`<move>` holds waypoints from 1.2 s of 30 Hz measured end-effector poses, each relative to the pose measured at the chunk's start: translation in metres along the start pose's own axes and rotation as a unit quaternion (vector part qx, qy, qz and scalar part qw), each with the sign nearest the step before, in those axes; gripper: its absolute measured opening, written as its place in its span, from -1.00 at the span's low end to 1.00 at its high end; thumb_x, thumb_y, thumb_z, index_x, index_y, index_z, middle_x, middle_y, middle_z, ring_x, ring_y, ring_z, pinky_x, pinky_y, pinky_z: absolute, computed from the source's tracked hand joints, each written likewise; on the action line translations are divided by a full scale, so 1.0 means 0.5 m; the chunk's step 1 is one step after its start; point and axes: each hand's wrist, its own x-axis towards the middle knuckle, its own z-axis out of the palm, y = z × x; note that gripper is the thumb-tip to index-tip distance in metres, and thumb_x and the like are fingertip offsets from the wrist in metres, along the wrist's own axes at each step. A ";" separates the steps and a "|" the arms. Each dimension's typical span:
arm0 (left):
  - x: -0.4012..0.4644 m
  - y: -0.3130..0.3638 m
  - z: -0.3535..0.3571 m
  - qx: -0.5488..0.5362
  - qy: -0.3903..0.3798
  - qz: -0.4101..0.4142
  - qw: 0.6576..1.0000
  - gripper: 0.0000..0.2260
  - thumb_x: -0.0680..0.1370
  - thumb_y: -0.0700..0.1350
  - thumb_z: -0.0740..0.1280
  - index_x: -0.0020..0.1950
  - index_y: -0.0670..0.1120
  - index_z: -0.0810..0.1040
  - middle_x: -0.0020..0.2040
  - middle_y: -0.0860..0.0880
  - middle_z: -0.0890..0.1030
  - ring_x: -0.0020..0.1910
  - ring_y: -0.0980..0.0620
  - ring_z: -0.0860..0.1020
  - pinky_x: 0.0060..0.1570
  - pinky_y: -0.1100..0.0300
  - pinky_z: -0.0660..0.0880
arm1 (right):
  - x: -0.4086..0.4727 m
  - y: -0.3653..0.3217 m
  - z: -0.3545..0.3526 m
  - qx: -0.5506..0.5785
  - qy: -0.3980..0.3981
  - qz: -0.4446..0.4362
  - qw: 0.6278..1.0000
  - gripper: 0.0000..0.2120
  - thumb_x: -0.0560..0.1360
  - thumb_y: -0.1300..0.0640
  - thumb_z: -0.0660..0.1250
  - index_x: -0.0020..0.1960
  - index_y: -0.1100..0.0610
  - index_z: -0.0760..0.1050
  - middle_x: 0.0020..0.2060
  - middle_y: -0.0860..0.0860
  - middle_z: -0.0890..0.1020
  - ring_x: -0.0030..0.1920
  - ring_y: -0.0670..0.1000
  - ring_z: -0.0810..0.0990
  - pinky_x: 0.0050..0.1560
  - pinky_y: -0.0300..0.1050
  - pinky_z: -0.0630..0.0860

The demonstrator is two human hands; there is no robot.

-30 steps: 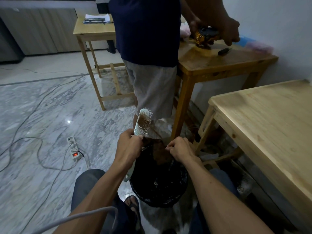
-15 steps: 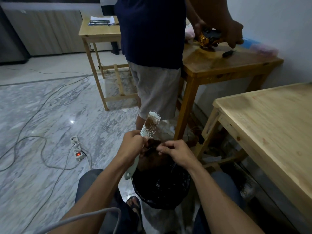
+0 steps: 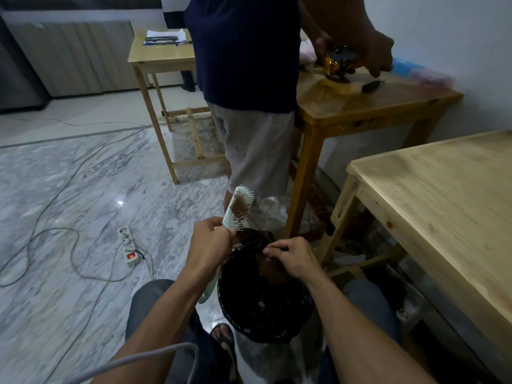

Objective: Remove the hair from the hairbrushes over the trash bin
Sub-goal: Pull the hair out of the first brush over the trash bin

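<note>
Pulling hair off a brush above the bin

Left hand (image 3: 210,245) grips the hairbrush (image 3: 238,207), tilted toward 1 o'clock; right hand (image 3: 291,257) pinches the hair (image 3: 256,235) over the black trash bin (image 3: 263,314) at 6 o'clock.

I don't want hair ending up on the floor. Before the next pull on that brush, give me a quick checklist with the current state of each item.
1. Brush held firmly: ok. The left hand is wrapped around the hairbrush, bristle head up.
2. Hair gripped: ok. The right hand pinches a dark clump of hair that hangs from the bristles.
3. Bin underneath: ok. The trash bin, lined in black, sits directly below both hands.
4. Brush clean: not ok. A brown mat of hair still fills the upper bristles.
5. Strands fully over the bin: cannot tell, too dark against the liner.
6. Standing person's legs clear of the pull: ok, they are beyond the bin.
</note>
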 end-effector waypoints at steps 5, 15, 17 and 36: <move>0.002 -0.023 -0.020 0.143 0.011 0.040 0.989 -0.87 0.53 -0.26 0.30 -0.09 -0.06 0.61 -0.45 0.00 0.54 -0.54 0.04 0.41 -0.42 0.15 0.32 | 0.003 -0.039 -0.016 -0.008 -0.135 0.014 0.991 -0.60 0.49 0.09 0.51 0.32 0.03 0.65 0.13 -0.07 0.72 0.19 -0.09 0.64 0.19 -0.17 0.51; 0.004 -0.038 -0.001 0.102 0.023 0.019 0.994 -0.84 0.50 -0.25 0.28 -0.07 -0.04 0.61 -0.39 -0.04 0.56 -0.46 0.00 0.46 -0.41 0.10 0.36 | -0.003 -0.095 -0.017 0.057 -0.008 -0.050 0.997 -0.81 0.58 0.06 0.46 -0.02 0.19 0.76 -0.29 -0.02 0.74 -0.36 -0.28 0.60 -0.29 -0.43 0.45; 0.006 -0.033 -0.003 0.064 0.046 0.012 0.997 -0.85 0.50 -0.27 0.26 -0.08 -0.07 0.59 -0.46 0.02 0.52 -0.52 0.04 0.44 -0.42 0.11 0.35 | -0.014 -0.087 -0.043 0.035 -0.003 -0.048 0.998 -0.83 0.58 0.06 0.46 -0.07 0.13 0.77 -0.24 -0.01 0.77 -0.24 -0.24 0.65 -0.23 -0.42 0.46; -0.002 -0.002 0.008 0.197 0.062 0.105 0.973 -0.75 0.56 -0.22 0.27 0.19 -0.08 0.62 -0.17 -0.07 0.66 -0.27 0.00 0.60 -0.38 0.13 0.44 | -0.007 -0.069 -0.046 0.135 0.051 -0.016 0.989 -0.84 0.55 0.14 0.50 -0.20 -0.02 0.72 -0.32 -0.06 0.76 -0.20 -0.11 0.74 -0.04 -0.22 0.62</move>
